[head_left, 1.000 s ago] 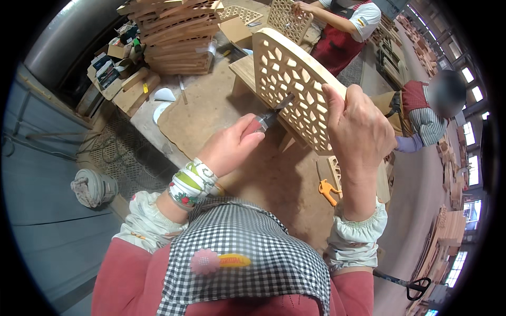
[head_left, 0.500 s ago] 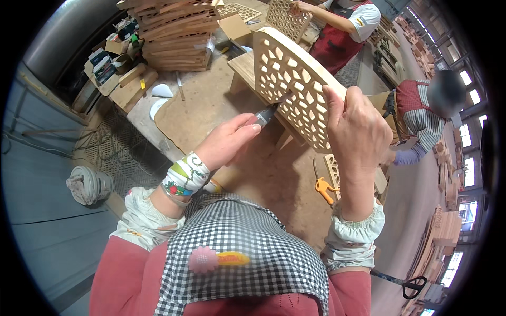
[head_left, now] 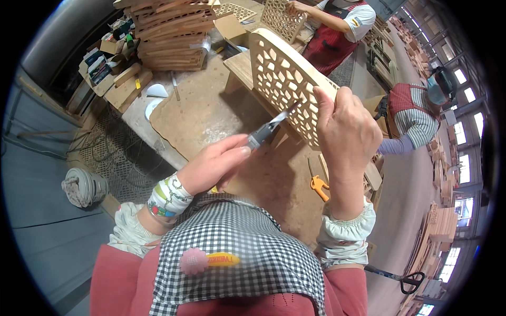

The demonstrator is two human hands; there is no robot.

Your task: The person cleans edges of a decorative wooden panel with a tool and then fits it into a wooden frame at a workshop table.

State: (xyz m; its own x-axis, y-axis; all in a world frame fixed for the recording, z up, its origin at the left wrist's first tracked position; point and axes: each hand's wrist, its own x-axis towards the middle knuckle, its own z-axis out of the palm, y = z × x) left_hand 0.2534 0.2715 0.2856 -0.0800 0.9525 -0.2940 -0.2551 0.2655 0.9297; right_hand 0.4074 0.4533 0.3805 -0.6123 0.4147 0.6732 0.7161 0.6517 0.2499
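Note:
My right hand (head_left: pixel 348 131) grips the right edge of a pale wooden openwork panel (head_left: pixel 258 68), its thumb on the face toward me. The panel stands tilted on a low wooden stand (head_left: pixel 240 66). Closed around a slim tool (head_left: pixel 256 138) with a dark grey body and narrow metal shank is my left hand (head_left: pixel 219 160). The tool's dark tip overlaps the panel's lower right openings; whether it touches the wood, I cannot tell. An orange air blow gun (head_left: pixel 319 184) lies on the table, left of my right wrist.
Stacked curved wooden parts (head_left: pixel 171 45) rise at the back left, beside boxes. A white bucket (head_left: pixel 84 187) stands at left. Across the table a person in a red apron (head_left: pixel 337 39) holds another openwork panel (head_left: pixel 282 21). A second person (head_left: pixel 414 108) is at right.
My left hand and the tool have drawn back toward me, so more of the metal shank shows. The tip has shifted rightward across the panel. My right hand keeps its hold.

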